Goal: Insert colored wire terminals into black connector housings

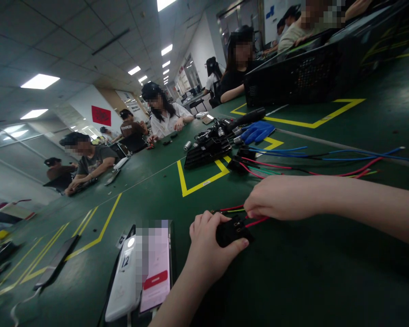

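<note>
My left hand [209, 245] is wrapped round a black plastic block [232, 230] with small brass-coloured contacts on its face, keeping it on the green table. Just right of the block, my right hand [271, 197] is pinched on a red wire [257, 222] that runs to the block. Its fingertips are partly hidden behind the hand. Another red wire and a yellow-green wire [236, 210] lie behind the block, between the two hands.
Blue and red wires [293, 152] spread from another black block beyond my right hand. Farther off are a blue glove [257, 131], a black slotted part [207, 153] and a large black case [293, 75]. A phone [157, 268] and white device [122, 281] lie front left. Several people sit around.
</note>
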A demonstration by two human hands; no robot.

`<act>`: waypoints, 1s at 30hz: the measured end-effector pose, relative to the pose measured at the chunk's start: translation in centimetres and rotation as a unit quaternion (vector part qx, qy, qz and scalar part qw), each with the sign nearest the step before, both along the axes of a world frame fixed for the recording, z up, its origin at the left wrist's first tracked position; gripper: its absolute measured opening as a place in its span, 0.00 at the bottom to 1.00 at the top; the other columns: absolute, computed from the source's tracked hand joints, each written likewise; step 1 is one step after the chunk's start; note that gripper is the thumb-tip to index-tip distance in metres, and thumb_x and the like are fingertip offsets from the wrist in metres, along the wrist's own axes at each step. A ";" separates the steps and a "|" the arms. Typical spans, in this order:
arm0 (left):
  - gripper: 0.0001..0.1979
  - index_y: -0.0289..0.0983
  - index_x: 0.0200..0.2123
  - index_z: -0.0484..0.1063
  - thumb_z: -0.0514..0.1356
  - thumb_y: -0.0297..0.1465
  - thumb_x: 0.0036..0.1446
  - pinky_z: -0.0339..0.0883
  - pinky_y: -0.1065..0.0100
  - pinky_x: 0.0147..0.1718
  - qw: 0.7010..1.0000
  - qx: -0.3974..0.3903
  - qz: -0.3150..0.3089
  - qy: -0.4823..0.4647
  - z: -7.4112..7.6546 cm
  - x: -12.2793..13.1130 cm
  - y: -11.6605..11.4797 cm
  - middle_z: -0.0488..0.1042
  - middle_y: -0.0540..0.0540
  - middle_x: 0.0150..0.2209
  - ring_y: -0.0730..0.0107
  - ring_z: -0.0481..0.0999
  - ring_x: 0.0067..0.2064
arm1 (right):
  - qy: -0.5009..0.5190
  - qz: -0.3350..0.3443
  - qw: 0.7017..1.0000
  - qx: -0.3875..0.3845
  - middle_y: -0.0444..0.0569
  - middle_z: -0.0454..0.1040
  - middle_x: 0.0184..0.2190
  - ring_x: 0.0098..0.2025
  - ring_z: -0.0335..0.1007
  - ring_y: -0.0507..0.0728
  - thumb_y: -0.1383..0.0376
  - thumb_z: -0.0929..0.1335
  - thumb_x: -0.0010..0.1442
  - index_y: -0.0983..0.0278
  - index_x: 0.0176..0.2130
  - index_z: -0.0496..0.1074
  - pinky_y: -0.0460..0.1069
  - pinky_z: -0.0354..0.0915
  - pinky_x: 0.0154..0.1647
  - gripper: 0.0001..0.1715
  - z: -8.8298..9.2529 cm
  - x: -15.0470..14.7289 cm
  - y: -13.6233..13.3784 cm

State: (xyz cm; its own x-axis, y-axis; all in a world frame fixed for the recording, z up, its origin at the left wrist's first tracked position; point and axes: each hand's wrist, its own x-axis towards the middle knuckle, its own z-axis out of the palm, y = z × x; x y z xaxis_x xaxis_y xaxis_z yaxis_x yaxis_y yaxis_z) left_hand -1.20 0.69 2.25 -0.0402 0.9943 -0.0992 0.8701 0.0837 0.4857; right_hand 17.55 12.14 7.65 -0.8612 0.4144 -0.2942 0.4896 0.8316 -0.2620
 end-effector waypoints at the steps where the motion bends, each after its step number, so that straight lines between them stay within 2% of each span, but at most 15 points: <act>1: 0.16 0.43 0.42 0.72 0.70 0.39 0.53 0.58 0.51 0.54 1.000 -0.001 0.001 0.002 0.0 0.0 0.0 0.71 0.46 0.44 0.50 0.68 0.51 | 0.006 -0.001 1.000 0.001 0.49 0.78 0.32 0.32 0.69 0.56 0.66 0.61 0.65 0.62 0.35 0.78 0.52 0.57 0.32 0.16 0.2 0.0 -0.1; 8: 0.17 0.42 0.43 0.72 0.70 0.40 0.53 0.59 0.51 0.53 1.000 0.004 -0.006 0.001 -0.1 0.0 0.0 0.70 0.45 0.45 0.50 0.68 0.51 | 0.013 0.014 0.998 0.056 0.49 0.78 0.32 0.30 0.68 0.56 0.67 0.61 0.65 0.62 0.35 0.77 0.52 0.55 0.32 0.15 0.7 -0.4 -0.7; 15: 0.15 0.43 0.42 0.72 0.70 0.40 0.54 0.59 0.51 0.53 1.000 -0.002 0.000 0.005 0.0 0.0 0.0 0.71 0.46 0.45 0.50 0.68 0.51 | -0.014 -0.016 0.999 -0.032 0.49 0.77 0.31 0.30 0.68 0.56 0.63 0.61 0.64 0.61 0.35 0.78 0.52 0.57 0.30 0.17 -0.3 0.3 0.3; 20: 0.16 0.43 0.42 0.72 0.70 0.39 0.53 0.59 0.51 0.54 1.000 0.001 0.002 0.006 -0.1 0.1 0.0 0.71 0.46 0.45 0.50 0.68 0.51 | -0.023 -0.026 0.998 -0.044 0.48 0.75 0.30 0.30 0.67 0.57 0.62 0.60 0.65 0.61 0.33 0.76 0.52 0.57 0.31 0.17 -0.3 0.3 0.2; 25: 0.16 0.43 0.42 0.72 0.70 0.40 0.53 0.59 0.51 0.53 1.000 0.002 0.003 0.006 0.0 0.1 0.0 0.71 0.46 0.45 0.50 0.68 0.51 | 0.062 -0.039 0.996 -0.047 0.49 0.76 0.32 0.32 0.69 0.58 0.59 0.59 0.66 0.61 0.32 0.73 0.52 0.58 0.32 0.18 0.1 0.3 0.7; 28: 0.15 0.43 0.41 0.72 0.70 0.40 0.53 0.59 0.51 0.53 1.000 -0.002 0.001 0.004 0.1 0.1 0.0 0.71 0.46 0.44 0.50 0.68 0.51 | 0.141 -0.091 0.986 -0.002 0.51 0.78 0.35 0.36 0.72 0.59 0.58 0.56 0.69 0.61 0.38 0.75 0.52 0.61 0.36 0.22 0.0 0.2 1.0; 30: 0.15 0.43 0.41 0.72 0.70 0.40 0.54 0.59 0.50 0.53 1.000 -0.008 0.000 0.003 0.2 0.2 0.0 0.70 0.46 0.44 0.50 0.68 0.50 | 0.140 -0.119 0.982 0.036 0.52 0.80 0.40 0.40 0.74 0.61 0.61 0.56 0.69 0.62 0.43 0.77 0.54 0.62 0.39 0.23 -0.3 0.0 1.1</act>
